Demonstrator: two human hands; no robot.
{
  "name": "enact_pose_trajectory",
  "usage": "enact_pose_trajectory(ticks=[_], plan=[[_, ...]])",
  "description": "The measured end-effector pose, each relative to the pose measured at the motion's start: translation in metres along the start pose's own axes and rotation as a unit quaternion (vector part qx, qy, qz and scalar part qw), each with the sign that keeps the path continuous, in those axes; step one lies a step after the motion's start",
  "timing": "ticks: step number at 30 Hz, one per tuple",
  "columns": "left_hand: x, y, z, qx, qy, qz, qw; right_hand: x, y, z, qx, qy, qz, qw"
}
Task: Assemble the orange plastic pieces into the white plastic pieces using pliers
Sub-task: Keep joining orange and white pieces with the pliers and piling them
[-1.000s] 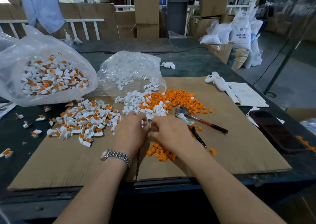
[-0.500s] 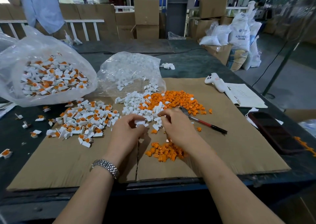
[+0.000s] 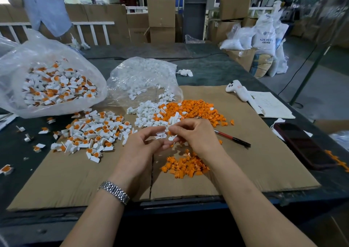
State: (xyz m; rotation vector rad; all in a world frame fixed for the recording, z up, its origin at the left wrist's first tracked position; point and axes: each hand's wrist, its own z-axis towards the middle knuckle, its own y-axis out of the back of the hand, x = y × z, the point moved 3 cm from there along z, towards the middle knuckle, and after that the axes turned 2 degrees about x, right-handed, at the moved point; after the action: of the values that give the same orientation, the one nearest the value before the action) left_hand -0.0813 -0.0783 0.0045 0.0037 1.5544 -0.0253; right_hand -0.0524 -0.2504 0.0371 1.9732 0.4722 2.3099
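Observation:
My left hand (image 3: 143, 146) pinches a white plastic piece (image 3: 161, 134) between thumb and fingers. My right hand (image 3: 197, 135) meets it from the right and pinches a small orange piece (image 3: 170, 133) against it. Behind the hands lie a loose white pile (image 3: 149, 114) and a large orange pile (image 3: 196, 110). A smaller orange heap (image 3: 184, 164) sits under my right wrist. The pliers (image 3: 233, 138) lie on the cardboard with only one red-black handle showing beyond my right hand. Assembled white-and-orange pieces (image 3: 94, 133) are heaped at the left.
A clear bag of assembled pieces (image 3: 56, 86) and a bag of white pieces (image 3: 143, 75) stand behind. On the right are a white controller (image 3: 237, 91), a notebook (image 3: 272, 106) and a dark phone (image 3: 304, 144). A person (image 3: 45, 7) stands at the far left.
Both hands have lifted off the cardboard beside the pliers and come together over the near edge of the white pile, each now pinching a small piece. My right hand now hides most of the pliers.

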Motion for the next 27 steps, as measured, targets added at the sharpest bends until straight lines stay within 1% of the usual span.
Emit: enact_pose_trajectory(ticks=[3, 9, 11, 13, 15, 17, 19, 22, 25, 27], plan=[[-0.001, -0.001, -0.001, 0.005, -0.012, -0.017, 1.0, 0.001, -0.004, 0.001, -0.01, 0.034, -0.055, 0.998], [-0.004, -0.001, -0.005, -0.009, -0.037, 0.007, 0.999, 0.001, -0.011, 0.0, -0.017, 0.057, -0.116, 0.991], [-0.007, 0.0, -0.005, -0.021, -0.048, 0.027, 0.998, 0.004, -0.013, -0.001, -0.022, 0.072, -0.158, 0.985], [-0.01, -0.002, -0.005, -0.039, -0.073, 0.071, 0.994, 0.007, -0.017, -0.002, -0.033, 0.085, -0.192, 0.977], [-0.013, -0.006, -0.005, -0.064, -0.094, 0.099, 0.989, 0.01, -0.02, -0.004, -0.042, 0.093, -0.191, 0.976], [-0.012, -0.005, -0.006, -0.077, -0.097, 0.095, 0.988, 0.012, -0.02, -0.006, -0.038, 0.095, -0.179, 0.979], [-0.01, -0.001, -0.007, -0.06, -0.072, 0.063, 0.994, 0.012, -0.017, -0.007, -0.024, 0.091, -0.175, 0.98], [-0.005, 0.006, -0.009, -0.024, -0.004, -0.077, 0.997, 0.013, -0.01, -0.009, -0.001, 0.094, -0.157, 0.983], [-0.002, 0.004, -0.011, 0.009, 0.064, -0.191, 0.979, 0.016, -0.011, -0.011, 0.008, 0.112, -0.17, 0.979], [-0.002, 0.0, -0.013, 0.032, 0.103, -0.231, 0.967, 0.016, -0.013, -0.012, 0.005, 0.119, -0.182, 0.976]])
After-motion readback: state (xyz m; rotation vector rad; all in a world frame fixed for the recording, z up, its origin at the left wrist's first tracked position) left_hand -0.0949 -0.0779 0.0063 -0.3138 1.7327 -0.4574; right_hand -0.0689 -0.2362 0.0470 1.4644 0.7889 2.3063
